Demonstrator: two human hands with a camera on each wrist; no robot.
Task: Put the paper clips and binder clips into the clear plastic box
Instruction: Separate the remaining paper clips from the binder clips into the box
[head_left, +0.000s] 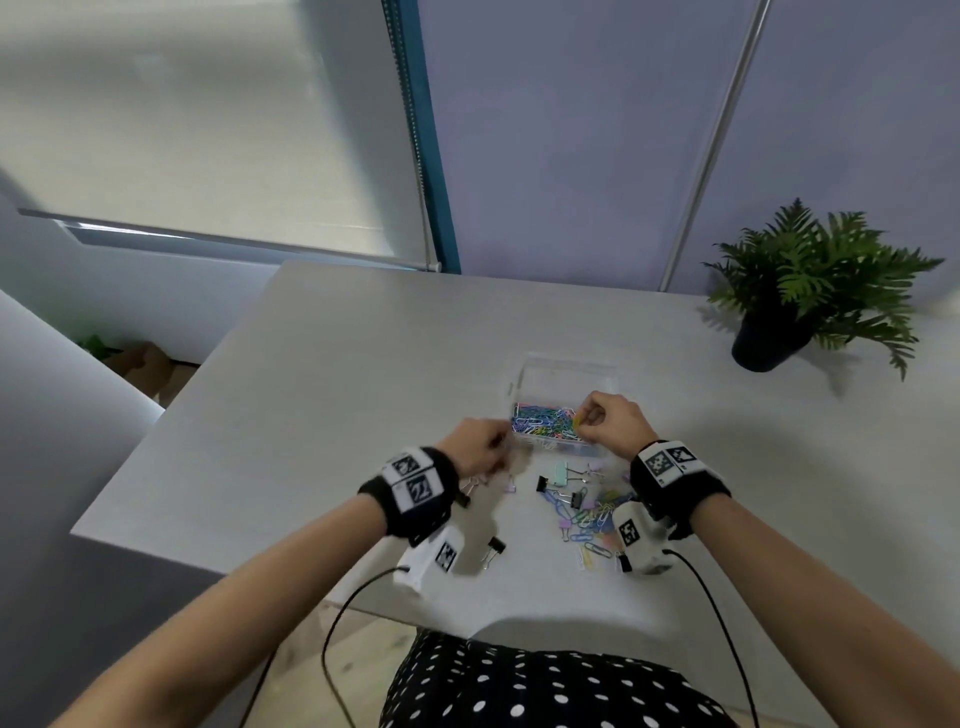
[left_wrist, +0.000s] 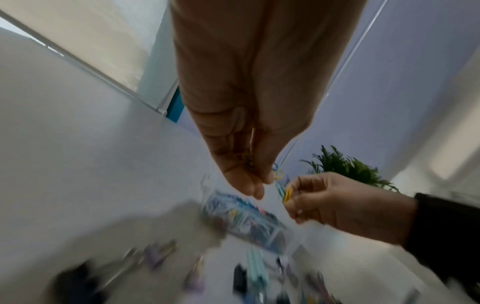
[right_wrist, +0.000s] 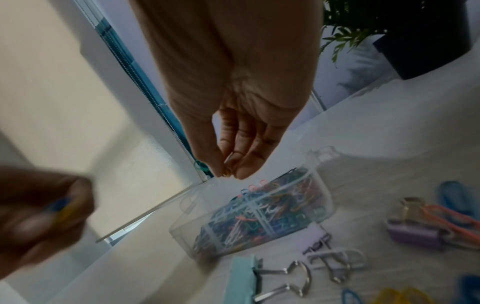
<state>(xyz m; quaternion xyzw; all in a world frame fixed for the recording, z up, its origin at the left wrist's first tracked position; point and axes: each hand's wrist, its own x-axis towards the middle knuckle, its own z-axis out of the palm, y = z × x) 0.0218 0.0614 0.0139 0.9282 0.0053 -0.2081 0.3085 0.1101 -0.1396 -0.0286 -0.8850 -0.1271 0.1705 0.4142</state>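
Between blurred left fingers (right_wrist: 39, 207), clips (right_wrist: 61, 205)

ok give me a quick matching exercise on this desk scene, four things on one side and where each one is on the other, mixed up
Things:
1. clear plastic box
2. potted plant
3. mint binder clip
4. right hand

Places:
A. far right corner of the table
B. over the box's near right corner, pinching a paper clip
C. middle of the table, full of coloured paper clips
D. on the table just in front of the box

Pairs: 1-C, 2-A, 3-D, 4-B
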